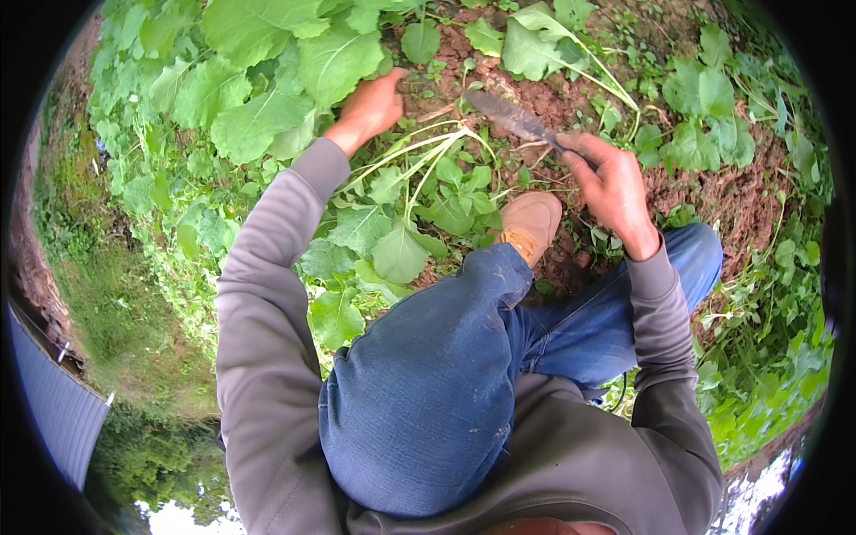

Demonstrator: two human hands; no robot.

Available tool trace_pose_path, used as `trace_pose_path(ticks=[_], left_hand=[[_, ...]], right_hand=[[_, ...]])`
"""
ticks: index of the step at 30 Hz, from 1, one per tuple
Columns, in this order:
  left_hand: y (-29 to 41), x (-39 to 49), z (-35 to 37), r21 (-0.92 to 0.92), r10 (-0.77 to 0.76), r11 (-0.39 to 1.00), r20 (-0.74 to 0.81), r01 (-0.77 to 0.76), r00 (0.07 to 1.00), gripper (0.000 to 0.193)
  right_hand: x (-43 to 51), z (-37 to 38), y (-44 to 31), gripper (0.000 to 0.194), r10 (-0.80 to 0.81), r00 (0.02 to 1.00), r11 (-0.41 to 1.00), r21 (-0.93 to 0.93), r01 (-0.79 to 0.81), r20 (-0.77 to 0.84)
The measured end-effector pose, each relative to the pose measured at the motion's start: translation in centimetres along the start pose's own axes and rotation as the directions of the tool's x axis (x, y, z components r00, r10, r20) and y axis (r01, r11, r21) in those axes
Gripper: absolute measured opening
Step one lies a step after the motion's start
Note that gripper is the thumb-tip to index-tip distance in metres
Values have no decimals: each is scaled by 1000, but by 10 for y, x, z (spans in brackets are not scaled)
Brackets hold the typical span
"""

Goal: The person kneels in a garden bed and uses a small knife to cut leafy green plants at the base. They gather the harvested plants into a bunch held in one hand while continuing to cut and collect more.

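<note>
My right hand grips the dark handle of a knife. Its broad, soil-stained blade points up and left, just above the red soil. Beside the large leaves, my left hand has its fingers curled, and leaves lie close around its wrist. Whether anything is inside its fingers I cannot tell. Between my hands and nearer to me lies a leafy plant with pale stalks meeting at a cut-looking base. Its leaves spread toward my knee.
My tan shoe stands on the soil below the blade, with my jeans-clad knee behind it. A wilted leafy stalk lies at the upper right. More plants grow to the right. A grey metal roof shows far left.
</note>
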State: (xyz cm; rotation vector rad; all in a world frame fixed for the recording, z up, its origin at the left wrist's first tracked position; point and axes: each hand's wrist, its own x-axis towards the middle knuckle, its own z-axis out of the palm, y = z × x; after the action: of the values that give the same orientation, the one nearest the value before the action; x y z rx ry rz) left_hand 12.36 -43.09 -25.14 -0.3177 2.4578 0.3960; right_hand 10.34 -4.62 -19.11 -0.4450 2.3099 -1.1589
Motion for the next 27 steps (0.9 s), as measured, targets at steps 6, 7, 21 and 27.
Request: trace_pose_path(ticks=[6, 7, 21, 27], left_hand=[[26, 37, -7, -148, 65, 982, -326, -118, 943, 37], [32, 52, -3, -128, 7, 990, -370, -59, 929, 37], [-52, 92, -106, 408, 360, 877, -204, -255, 910, 33], [-74, 73, -93, 674, 521, 708, -295, -213, 801, 29]], right_hand=[[28, -35, -25, 20, -219, 949, 971, -147, 189, -226], [39, -36, -32, 19, -249, 946, 953, -227, 202, -205], [86, 18, -80, 10, -312, 945, 908, -323, 267, -96], [96, 37, -94, 10, -361, 931, 880, -349, 322, -51]])
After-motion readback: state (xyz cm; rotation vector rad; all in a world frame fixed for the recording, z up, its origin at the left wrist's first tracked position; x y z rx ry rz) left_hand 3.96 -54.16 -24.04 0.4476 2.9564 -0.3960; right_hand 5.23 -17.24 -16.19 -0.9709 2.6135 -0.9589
